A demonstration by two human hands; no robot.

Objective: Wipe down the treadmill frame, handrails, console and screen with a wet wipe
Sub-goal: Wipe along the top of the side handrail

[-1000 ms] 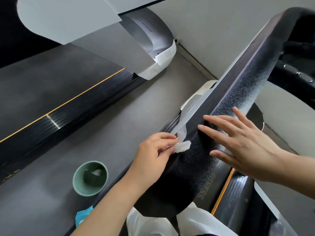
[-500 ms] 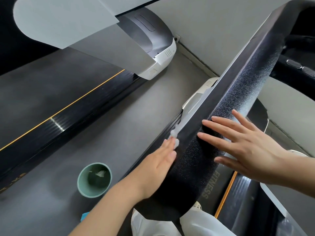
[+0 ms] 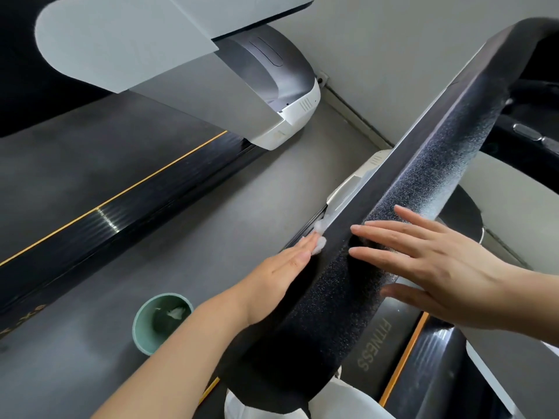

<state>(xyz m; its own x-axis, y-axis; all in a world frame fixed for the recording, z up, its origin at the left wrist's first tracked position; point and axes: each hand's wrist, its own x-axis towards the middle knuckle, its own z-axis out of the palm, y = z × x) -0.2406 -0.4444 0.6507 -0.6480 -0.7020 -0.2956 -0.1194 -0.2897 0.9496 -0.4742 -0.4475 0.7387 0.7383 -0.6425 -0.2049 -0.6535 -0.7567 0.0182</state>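
A black foam-padded handrail (image 3: 423,189) runs diagonally from the lower middle to the upper right. My left hand (image 3: 281,270) lies flat along the rail's left side, fingers straight, pressing a white wet wipe (image 3: 319,243) against it; only a small bunch of the wipe shows past my fingertips. My right hand (image 3: 435,264) rests on top of the rail with its fingers spread and straight, holding nothing. The treadmill's side frame (image 3: 378,343) with the word FITNESS and an orange stripe lies below the rail.
A green cup (image 3: 145,337) with a used wipe inside stands on the grey floor at the lower left. A second treadmill (image 3: 121,219) with a grey and white motor cover (image 3: 290,95) stretches across the left. Console buttons (image 3: 527,133) show at the far right.
My left hand went from pinching the wipe to lying flat on it, and has slid up along the rail's left side. My right hand has stayed on top of the rail.
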